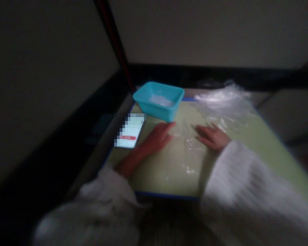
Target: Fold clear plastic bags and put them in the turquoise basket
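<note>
A clear plastic bag point(190, 147) lies flat on the pale yellow-green tabletop point(154, 171), its outline hard to make out. At its left side is my left hand point(160, 135), fingers stretched out and pointing right. My right hand point(212, 136) is on the other side with its fingers apart, close to the bag's right edge. Neither hand grips anything that I can see. Whether the fingertips touch the plastic is too blurred to tell.
Behind my left hand stands a turquoise plastic basin point(157, 111) with something whitish inside. A lit phone point(130, 131) lies at the table's left edge. Crumpled clear plastic point(223, 97) is heaped at the back right. A dark red pole point(115, 44) rises behind the basin.
</note>
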`<action>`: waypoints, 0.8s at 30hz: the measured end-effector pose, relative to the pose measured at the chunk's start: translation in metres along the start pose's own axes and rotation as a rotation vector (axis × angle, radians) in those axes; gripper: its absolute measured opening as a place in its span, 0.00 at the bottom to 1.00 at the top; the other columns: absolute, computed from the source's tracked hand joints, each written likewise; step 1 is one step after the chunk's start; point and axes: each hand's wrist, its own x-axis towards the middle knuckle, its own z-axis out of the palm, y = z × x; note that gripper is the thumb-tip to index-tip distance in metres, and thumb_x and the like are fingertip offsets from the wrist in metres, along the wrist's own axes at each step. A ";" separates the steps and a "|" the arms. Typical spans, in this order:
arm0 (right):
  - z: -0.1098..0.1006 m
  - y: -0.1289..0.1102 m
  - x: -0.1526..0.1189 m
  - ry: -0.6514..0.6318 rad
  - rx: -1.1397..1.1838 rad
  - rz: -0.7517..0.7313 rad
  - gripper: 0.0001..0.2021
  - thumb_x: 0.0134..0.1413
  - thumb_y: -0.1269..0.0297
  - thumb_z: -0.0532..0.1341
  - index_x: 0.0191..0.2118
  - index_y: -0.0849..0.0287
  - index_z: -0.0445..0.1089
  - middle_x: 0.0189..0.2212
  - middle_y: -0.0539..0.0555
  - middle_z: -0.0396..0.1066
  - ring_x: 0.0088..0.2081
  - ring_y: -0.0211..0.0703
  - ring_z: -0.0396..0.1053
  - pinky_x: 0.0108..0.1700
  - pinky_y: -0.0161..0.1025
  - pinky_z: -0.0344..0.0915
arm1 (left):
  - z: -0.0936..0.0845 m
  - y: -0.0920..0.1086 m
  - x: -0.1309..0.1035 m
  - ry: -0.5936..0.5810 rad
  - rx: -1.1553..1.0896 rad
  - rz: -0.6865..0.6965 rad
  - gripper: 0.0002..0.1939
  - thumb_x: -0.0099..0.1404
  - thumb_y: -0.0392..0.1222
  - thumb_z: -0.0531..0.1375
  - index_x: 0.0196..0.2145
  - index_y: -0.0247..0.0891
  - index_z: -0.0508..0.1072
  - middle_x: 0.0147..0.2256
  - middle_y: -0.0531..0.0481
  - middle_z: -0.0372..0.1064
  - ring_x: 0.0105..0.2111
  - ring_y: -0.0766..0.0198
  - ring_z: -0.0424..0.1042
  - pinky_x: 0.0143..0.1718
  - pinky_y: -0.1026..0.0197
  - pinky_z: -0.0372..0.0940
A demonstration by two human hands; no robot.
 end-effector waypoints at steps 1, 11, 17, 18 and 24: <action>0.001 0.000 0.000 -0.005 -0.003 0.004 0.26 0.61 0.53 0.48 0.62 0.56 0.51 0.54 0.61 0.67 0.54 0.54 0.65 0.59 0.64 0.46 | 0.002 -0.004 0.002 -0.018 0.010 -0.017 0.22 0.66 0.40 0.49 0.57 0.33 0.59 0.56 0.39 0.61 0.56 0.55 0.59 0.58 0.49 0.54; 0.003 0.000 0.001 0.022 -0.014 0.060 0.24 0.61 0.53 0.48 0.59 0.57 0.56 0.52 0.61 0.68 0.53 0.55 0.65 0.58 0.63 0.48 | 0.011 -0.009 0.006 -0.043 0.134 -0.132 0.21 0.66 0.39 0.50 0.56 0.30 0.57 0.50 0.37 0.66 0.52 0.52 0.64 0.56 0.45 0.54; 0.000 -0.007 0.005 0.042 0.008 0.011 0.24 0.62 0.53 0.48 0.61 0.55 0.55 0.57 0.61 0.62 0.58 0.56 0.58 0.58 0.65 0.47 | 0.011 -0.008 0.006 0.009 0.124 -0.070 0.18 0.67 0.42 0.50 0.52 0.32 0.63 0.51 0.38 0.65 0.52 0.53 0.62 0.55 0.47 0.56; 0.000 -0.009 0.006 0.034 0.028 -0.019 0.25 0.62 0.53 0.48 0.61 0.54 0.55 0.58 0.60 0.61 0.59 0.56 0.57 0.59 0.65 0.45 | 0.011 -0.007 0.006 0.008 0.112 -0.034 0.18 0.67 0.42 0.50 0.52 0.32 0.63 0.52 0.39 0.65 0.53 0.54 0.62 0.55 0.48 0.56; 0.006 -0.025 0.013 -0.121 0.212 -0.281 0.26 0.62 0.51 0.49 0.61 0.56 0.55 0.58 0.61 0.61 0.63 0.56 0.50 0.60 0.65 0.39 | 0.010 -0.003 0.007 0.020 0.110 0.034 0.17 0.66 0.40 0.50 0.50 0.30 0.66 0.48 0.40 0.67 0.51 0.55 0.63 0.56 0.50 0.56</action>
